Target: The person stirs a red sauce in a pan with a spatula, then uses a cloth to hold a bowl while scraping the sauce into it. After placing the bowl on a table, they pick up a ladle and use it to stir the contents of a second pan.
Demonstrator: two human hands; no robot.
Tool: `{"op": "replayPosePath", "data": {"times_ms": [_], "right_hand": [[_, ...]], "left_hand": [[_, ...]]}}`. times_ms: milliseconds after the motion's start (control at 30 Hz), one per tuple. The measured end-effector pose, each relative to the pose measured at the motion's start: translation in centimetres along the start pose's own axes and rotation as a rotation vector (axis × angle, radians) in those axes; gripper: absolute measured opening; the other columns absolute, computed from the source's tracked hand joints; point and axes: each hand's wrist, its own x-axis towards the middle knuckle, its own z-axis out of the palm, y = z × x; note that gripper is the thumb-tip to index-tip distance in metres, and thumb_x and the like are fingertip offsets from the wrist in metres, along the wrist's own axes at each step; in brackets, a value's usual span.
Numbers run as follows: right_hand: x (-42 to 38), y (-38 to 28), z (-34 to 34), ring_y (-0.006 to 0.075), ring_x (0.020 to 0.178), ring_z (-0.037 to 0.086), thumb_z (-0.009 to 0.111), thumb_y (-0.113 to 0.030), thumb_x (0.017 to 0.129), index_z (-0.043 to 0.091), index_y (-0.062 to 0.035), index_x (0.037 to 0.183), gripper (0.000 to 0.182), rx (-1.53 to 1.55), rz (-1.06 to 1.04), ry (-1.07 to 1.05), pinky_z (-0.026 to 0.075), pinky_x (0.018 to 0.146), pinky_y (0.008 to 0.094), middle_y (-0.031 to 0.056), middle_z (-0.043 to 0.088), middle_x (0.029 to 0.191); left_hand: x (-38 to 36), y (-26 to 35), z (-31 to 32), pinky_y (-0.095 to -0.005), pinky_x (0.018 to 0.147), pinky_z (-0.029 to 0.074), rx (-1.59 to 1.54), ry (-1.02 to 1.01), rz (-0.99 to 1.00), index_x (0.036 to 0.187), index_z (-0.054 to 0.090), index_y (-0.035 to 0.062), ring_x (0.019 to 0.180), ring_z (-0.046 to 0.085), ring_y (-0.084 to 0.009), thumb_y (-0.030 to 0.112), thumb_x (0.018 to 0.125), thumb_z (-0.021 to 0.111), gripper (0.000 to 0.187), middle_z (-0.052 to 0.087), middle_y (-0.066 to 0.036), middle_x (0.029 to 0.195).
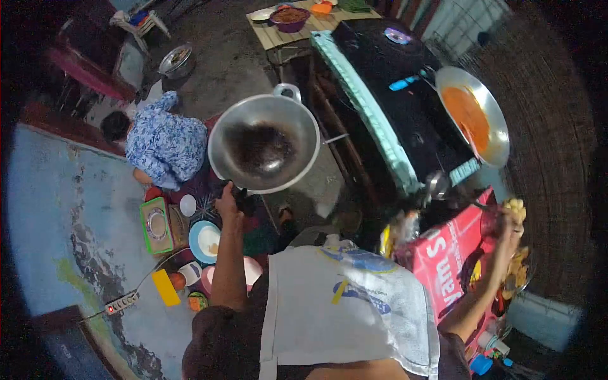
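Observation:
My left hand (228,201) is closed on the near handle of a large metal wok (266,142), with a dark cloth (243,200) at the grip. The wok is tilted and shows a dark, wet-looking inside. At the right, my right hand (508,231) is closed round the handle of a metal ladle (438,185), over the red printed box (453,253). The ladle's bowl hangs near the corner of the black stove table (405,107). A wide pan of orange sauce (470,120) stands at that table's right side.
A person in a blue patterned shirt (166,139) crouches at the left. Near them are a green-rimmed container (156,225) and a blue plate (206,242). A side table (259,39) with bowls is at the top. A power strip (122,303) lies at the lower left.

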Motion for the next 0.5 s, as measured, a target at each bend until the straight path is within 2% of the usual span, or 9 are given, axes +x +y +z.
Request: {"op": "replayPosePath", "data": {"times_ms": [67, 100, 133, 200, 233, 333, 367, 433, 500], "right_hand": [[0.0, 1.1, 7.3, 0.0152, 0.065, 0.06, 0.048, -0.029, 0.088, 0.054, -0.0064, 0.099, 0.026, 0.323, 0.201, -0.195, 0.048, 0.058, 0.0262, 0.0043, 0.054, 0.069], [-0.2, 2.7, 11.2, 0.0175, 0.065, 0.061, 0.047, -0.028, 0.088, 0.052, -0.0051, 0.101, 0.027, 0.431, 0.292, -0.222, 0.049, 0.059, 0.0276, 0.0059, 0.056, 0.071], [-0.4, 4.3, 15.1, 0.0198, 0.065, 0.061, 0.047, -0.027, 0.088, 0.05, -0.0037, 0.103, 0.028, 0.541, 0.384, -0.245, 0.05, 0.059, 0.029, 0.0075, 0.057, 0.072], [-1.2, 5.2, 22.0, 0.0217, 0.07, 0.062, 0.046, -0.025, 0.088, 0.046, -0.0013, 0.107, 0.031, 0.598, 0.508, -0.314, 0.051, 0.064, 0.0313, 0.0117, 0.059, 0.079], [-1.9, 5.5, 25.4, 0.0223, 0.075, 0.061, 0.045, -0.024, 0.088, 0.045, -0.0012, 0.109, 0.031, 0.624, 0.542, -0.304, 0.051, 0.067, 0.0321, 0.0133, 0.059, 0.083], [-2.3, 5.0, 35.2, 0.0238, 0.088, 0.059, 0.041, -0.019, 0.089, 0.042, -0.0003, 0.112, 0.03, 0.709, 0.553, -0.283, 0.049, 0.076, 0.0334, 0.0165, 0.058, 0.095], [-1.8, 5.5, 38.1, 0.0244, 0.09, 0.059, 0.04, -0.018, 0.089, 0.041, 0.0, 0.112, 0.029, 0.669, 0.547, -0.285, 0.048, 0.077, 0.0338, 0.017, 0.057, 0.098], [-0.6, 7.7, 43.8, 0.0245, 0.091, 0.058, 0.038, -0.017, 0.09, 0.038, 0.0003, 0.113, 0.029, 0.629, 0.477, -0.251, 0.046, 0.08, 0.0342, 0.0177, 0.056, 0.101], [0.7, 10.0, 49.1, 0.0237, 0.091, 0.058, 0.036, -0.018, 0.091, 0.038, -0.0029, 0.114, 0.027, 0.635, 0.455, -0.178, 0.046, 0.079, 0.0338, 0.0175, 0.057, 0.1]], "left_hand": [[5.8, -2.0, -0.4, -0.0345, 0.07, 0.048, 0.016, 0.002, 0.004, 0.102, 0.047, -0.0139, 0.082, 0.059, -0.0252, 0.025, 0.068, 0.069, 0.057, 0.057, -0.017, 0.095], [11.6, -4.8, -0.8, -0.034, 0.068, 0.049, 0.335, 0.262, 0.045, 0.104, 0.046, -0.0115, 0.086, 0.058, -0.024, 0.021, 0.069, 0.069, 0.053, 0.054, -0.015, 0.1], [13.6, -5.0, -0.8, -0.034, 0.068, 0.049, 0.335, 0.271, 0.032, 0.104, 0.046, -0.0115, 0.086, 0.058, -0.024, 0.021, 0.069, 0.069, 0.053, 0.054, -0.015, 0.1], [16.1, -5.7, -0.1, -0.0348, 0.075, 0.046, -0.042, -0.177, 0.043, 0.11, 0.044, -0.0085, 0.088, 0.056, -0.0253, 0.022, 0.07, 0.067, 0.055, 0.052, -0.016, 0.108], [15.5, -4.5, 1.2, -0.0362, 0.08, 0.043, -0.001, -0.103, 0.045, 0.114, 0.043, -0.0068, 0.086, 0.055, -0.0277, 0.026, 0.071, 0.067, 0.059, 0.051, -0.017, 0.111], [22.4, -8.5, 2.4, -0.0367, 0.085, 0.04, 0.177, -0.151, 0.112, 0.118, 0.04, -0.0079, 0.093, 0.053, -0.0312, 0.027, 0.072, 0.066, 0.063, 0.05, -0.019, 0.114], [22.2, -8.2, 3.8, -0.0367, 0.085, 0.04, 0.182, -0.15, 0.094, 0.118, 0.04, -0.0079, 0.093, 0.053, -0.0312, 0.027, 0.072, 0.066, 0.063, 0.05, -0.019, 0.114], [20.6, -6.4, 8.0, -0.036, 0.087, 0.038, 0.509, 0.036, 0.018, 0.119, 0.039, -0.0093, 0.102, 0.05, -0.0323, 0.027, 0.072, 0.066, 0.066, 0.048, -0.021, 0.116], [24.4, -11.2, 9.3, -0.0358, 0.089, 0.037, 0.388, -0.052, -0.01, 0.12, 0.038, -0.0095, 0.105, 0.047, -0.033, 0.028, 0.072, 0.066, 0.068, 0.047, -0.022, 0.117]]}}
